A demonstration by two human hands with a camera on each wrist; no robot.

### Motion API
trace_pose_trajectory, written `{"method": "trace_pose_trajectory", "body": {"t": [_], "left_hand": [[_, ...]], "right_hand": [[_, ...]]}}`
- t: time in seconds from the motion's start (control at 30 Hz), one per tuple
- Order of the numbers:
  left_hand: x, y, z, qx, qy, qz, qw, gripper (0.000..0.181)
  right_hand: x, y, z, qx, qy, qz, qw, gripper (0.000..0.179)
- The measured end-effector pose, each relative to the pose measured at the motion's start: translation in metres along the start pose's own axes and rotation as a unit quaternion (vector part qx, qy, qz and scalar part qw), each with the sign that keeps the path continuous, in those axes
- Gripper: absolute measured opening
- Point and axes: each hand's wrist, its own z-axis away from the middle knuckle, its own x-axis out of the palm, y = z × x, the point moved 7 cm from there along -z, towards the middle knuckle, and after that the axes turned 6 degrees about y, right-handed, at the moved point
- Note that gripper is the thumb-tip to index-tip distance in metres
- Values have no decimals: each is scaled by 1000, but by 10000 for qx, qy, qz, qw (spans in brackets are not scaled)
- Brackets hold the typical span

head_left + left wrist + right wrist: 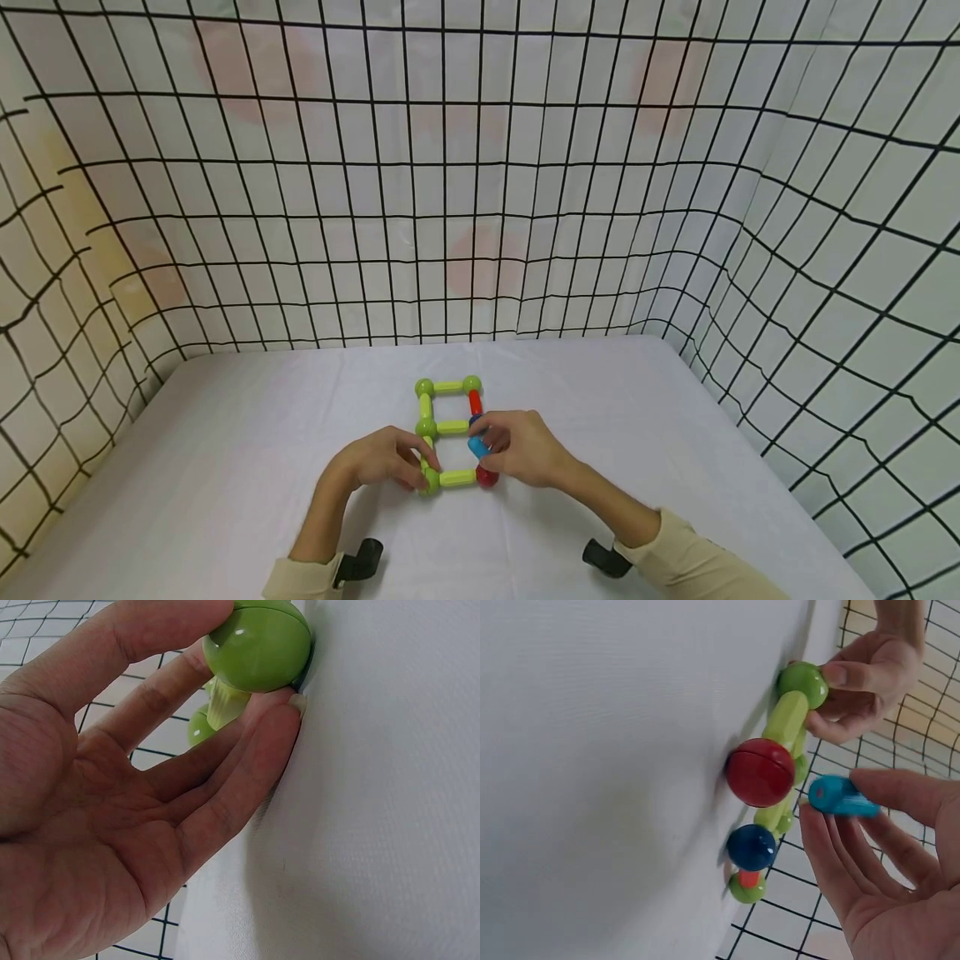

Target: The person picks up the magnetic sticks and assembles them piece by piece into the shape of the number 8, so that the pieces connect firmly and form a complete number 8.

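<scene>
A flat frame of balls and rods lies on the white table, mostly green. At its near left corner is a green ball, which my left hand grips between thumb and fingers. My right hand pinches a short blue rod by thumb and fingertips. In the right wrist view that rod is held apart from the red ball and the dark blue ball. No rod joins these two balls along the frame's right side. A red rod runs from the dark blue ball to the far right green ball.
Black wire mesh stands round the back and sides of the table, with pale sheeting behind it. A dark strap-like device sits at the left wrist, another dark device at the right.
</scene>
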Motion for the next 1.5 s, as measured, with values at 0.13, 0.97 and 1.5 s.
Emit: {"method": "trace_pose_trajectory", "body": {"t": [0.13, 0.97, 1.5], "left_hand": [[0, -1, 0, -19, 3, -2, 10000, 24], [0, -2, -2, -14, -18, 52, 10000, 23], [-1, -1, -2, -36, 18, 56, 10000, 23]], "right_hand": [[-2, 6, -2, 119, 335, -9, 9994, 29], [1, 26, -6, 723, 1274, -962, 9845, 28], [6, 38, -7, 957, 1232, -952, 9832, 28]]}}
